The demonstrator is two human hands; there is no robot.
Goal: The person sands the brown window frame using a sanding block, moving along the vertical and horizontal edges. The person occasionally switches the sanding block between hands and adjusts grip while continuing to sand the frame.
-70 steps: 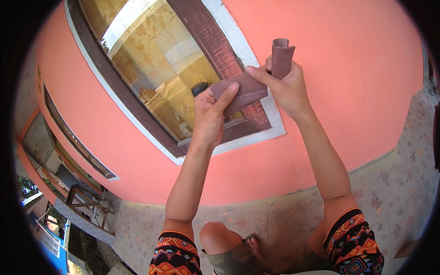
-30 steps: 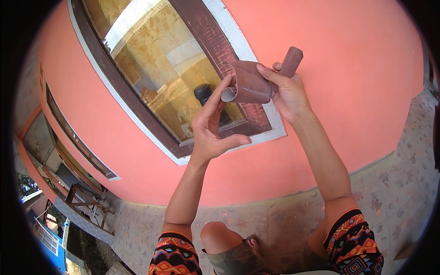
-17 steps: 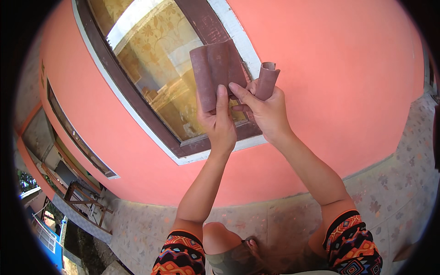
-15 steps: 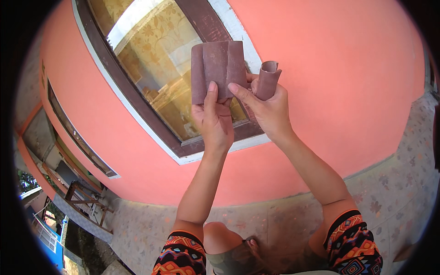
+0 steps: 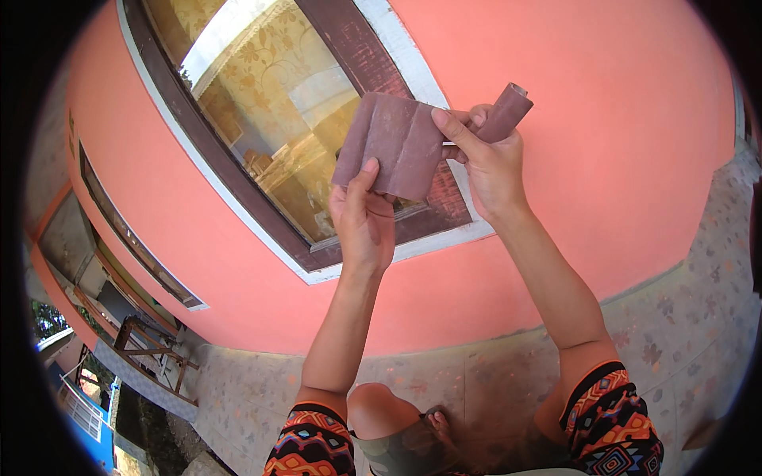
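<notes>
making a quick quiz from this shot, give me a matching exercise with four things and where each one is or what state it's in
Things:
1. left hand
2. right hand
3. sandpaper sheet
4. window frame

Places or states:
A. dark brown, set in the salmon wall
B. pinches the sheet's right edge and also holds a rolled piece
C. creased into folds, held up before the window
D. grips the sheet from below, thumb on its face

Pairs: 1-D, 2-B, 3-C, 4-A

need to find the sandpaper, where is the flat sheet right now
In the head view the flat sandpaper sheet is up near top centre, held between the left hand and right hand, in front of the brown window frame; its rolled end sticks out right.
</notes>
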